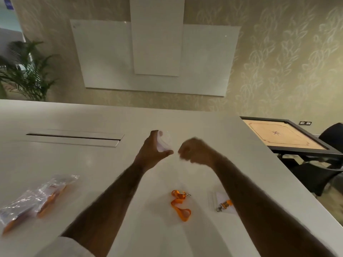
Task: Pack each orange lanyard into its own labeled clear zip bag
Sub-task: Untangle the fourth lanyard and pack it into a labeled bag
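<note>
Our left hand (pixel 151 151) is raised above the tabletop (pixel 92 164) and grips a clear zip bag (pixel 164 140) with a white label, fingertips at its top edge and thumb at its bottom edge, so the bag's long axis stands roughly upright. Just to its right, our right hand (pixel 193 151) has its fingers curled into a loose fist. It is blurred, and we cannot tell whether it pinches the bag's corner or holds nothing. Nearer to us, between our forearms, a loose orange lanyard (pixel 174 202) lies folded on the tabletop, its long axis running from us toward the far edge and its metal clip at the far end pointing right. Right of it a second lanyard (pixel 227 203) pokes out from under our right forearm, clip toward the left, lying over a flat labeled bag (pixel 220 196). Well off to the left lie the packed bags (pixel 37 197), each showing orange strap inside, their length slanting from near left to far right. The pale tabletop has a long cable hatch (pixel 74 138). Beyond hang white wall panels (pixel 154 52) on leaf-patterned wallpaper, with a potted palm (pixel 27 71) at the left and a carrom board (pixel 284 136) and dark chair (pixel 319 175) at the right.
</note>
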The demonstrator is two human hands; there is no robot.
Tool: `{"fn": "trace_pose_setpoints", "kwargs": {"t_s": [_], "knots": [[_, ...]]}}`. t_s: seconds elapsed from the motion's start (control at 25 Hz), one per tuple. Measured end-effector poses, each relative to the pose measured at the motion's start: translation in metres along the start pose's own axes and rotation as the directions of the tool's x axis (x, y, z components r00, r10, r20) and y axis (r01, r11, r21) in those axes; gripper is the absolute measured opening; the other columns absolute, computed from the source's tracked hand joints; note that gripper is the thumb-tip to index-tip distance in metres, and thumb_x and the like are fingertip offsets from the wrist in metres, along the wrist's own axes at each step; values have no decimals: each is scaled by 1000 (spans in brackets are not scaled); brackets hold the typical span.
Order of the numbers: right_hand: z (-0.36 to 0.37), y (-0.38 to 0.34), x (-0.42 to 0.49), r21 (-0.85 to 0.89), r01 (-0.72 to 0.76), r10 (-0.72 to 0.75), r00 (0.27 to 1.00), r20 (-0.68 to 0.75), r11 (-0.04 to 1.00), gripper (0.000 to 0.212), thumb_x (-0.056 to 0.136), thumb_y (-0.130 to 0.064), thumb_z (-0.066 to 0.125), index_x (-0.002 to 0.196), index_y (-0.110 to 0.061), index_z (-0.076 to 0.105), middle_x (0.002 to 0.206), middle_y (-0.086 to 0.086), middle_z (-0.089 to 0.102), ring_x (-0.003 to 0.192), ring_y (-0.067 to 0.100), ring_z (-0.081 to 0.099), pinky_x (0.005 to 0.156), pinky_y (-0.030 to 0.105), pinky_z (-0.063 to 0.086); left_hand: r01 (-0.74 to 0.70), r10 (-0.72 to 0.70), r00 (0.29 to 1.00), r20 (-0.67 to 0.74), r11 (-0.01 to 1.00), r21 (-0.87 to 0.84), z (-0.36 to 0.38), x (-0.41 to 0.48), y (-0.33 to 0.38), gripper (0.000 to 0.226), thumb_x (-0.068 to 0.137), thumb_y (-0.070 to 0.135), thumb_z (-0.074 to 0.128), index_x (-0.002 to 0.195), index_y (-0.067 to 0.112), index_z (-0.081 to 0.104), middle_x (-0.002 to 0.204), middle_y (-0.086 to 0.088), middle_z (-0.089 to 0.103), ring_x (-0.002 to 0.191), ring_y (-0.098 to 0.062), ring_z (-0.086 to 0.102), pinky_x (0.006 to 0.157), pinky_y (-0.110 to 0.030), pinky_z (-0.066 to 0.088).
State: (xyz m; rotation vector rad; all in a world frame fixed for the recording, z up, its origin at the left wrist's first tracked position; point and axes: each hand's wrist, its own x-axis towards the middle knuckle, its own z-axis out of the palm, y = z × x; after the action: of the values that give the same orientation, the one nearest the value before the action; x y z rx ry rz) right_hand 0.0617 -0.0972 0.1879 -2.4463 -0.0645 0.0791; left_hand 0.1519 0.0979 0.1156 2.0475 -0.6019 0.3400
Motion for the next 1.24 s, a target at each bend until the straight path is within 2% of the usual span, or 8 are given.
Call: {"fn": "trace_pose_setpoints", "kwargs": {"t_s": [0.08, 0.16, 0.32, 0.64, 0.8, 0.92, 1.12, 1.24], "knots": [[36, 14, -5, -356, 89, 73, 906, 417, 930, 66, 78, -25, 85, 138, -19, 59, 139, 10, 57, 126, 26, 55, 96, 27, 46, 10, -10, 1000, 11, 1000, -11, 2, -1, -3, 85, 64, 53, 88, 131, 26, 42, 132, 11, 54, 121, -13, 52, 92, -20, 44], [73, 26, -8, -499, 222, 98, 838, 537, 837, 88, 76, -28, 87, 151, -20, 43, 154, 9, 43, 139, 27, 40, 114, 33, 33, 7, -7, 1000, 24, 1000, -26, 5, -1, -1, 85, 64, 53, 88, 130, 27, 42, 132, 13, 53, 122, -12, 51, 91, -15, 42], [109, 41, -11, -580, 285, 38, 876, 482, 763, 76, 77, -15, 81, 146, -15, 49, 145, 6, 51, 131, 26, 47, 103, 34, 41, -3, 4, 1000, 25, 1000, -27, 8, -4, 6, 87, 58, 67, 80, 127, 32, 40, 131, 17, 52, 120, -10, 50, 87, -14, 40], [132, 47, -22, -649, 250, -109, 962, 250, 718, 19, 89, -4, 49, 96, 0, 66, 104, 21, 65, 94, 43, 66, 70, 38, 49, -12, 12, 1000, 12, 1000, -2, 7, -4, 8, 89, 56, 70, 78, 128, 33, 39, 131, 15, 52, 120, -12, 51, 88, -20, 45], [88, 45, -14, -451, 207, -156, 977, 149, 868, 25, 82, 2, 56, 100, -2, 72, 106, 14, 70, 99, 31, 66, 81, 35, 52, -30, 30, 1000, 2, 999, 11, 5, -4, 9, 85, 60, 63, 82, 127, 32, 39, 129, 16, 52, 118, -13, 52, 90, -25, 48], [11, 28, -6, -38, 69, -72, 994, -86, 997, 32, 71, 19, 62, 95, 2, 73, 90, 17, 70, 83, 33, 69, 75, 43, 59, -19, 20, 1000, -20, 999, 37, 3, -3, 8, 86, 60, 61, 82, 128, 31, 40, 127, 15, 53, 116, -14, 53, 92, -30, 51], [-67, -29, -10, 401, 296, -74, 872, -485, 867, 46, 76, 15, 69, 113, -13, 71, 92, 10, 70, 76, 17, 73, 59, 34, 61, -38, 40, 999, -33, 998, 58, 6, 1, 14, 83, 62, 57, 84, 128, 33, 39, 128, 14, 53, 115, -13, 54, 93, -33, 53], [-63, -51, -9, 561, 337, -110, 911, -399, 756, 26, 80, 12, 71, 103, 0, 69, 91, 6, 74, 78, 20, 75, 61, 31, 60, -55, 56, 998, -22, 996, 67, 10, 5, 21, 84, 65, 55, 86, 130, 32, 38, 129, 14, 52, 115, -12, 53, 90, -26, 51]]}}
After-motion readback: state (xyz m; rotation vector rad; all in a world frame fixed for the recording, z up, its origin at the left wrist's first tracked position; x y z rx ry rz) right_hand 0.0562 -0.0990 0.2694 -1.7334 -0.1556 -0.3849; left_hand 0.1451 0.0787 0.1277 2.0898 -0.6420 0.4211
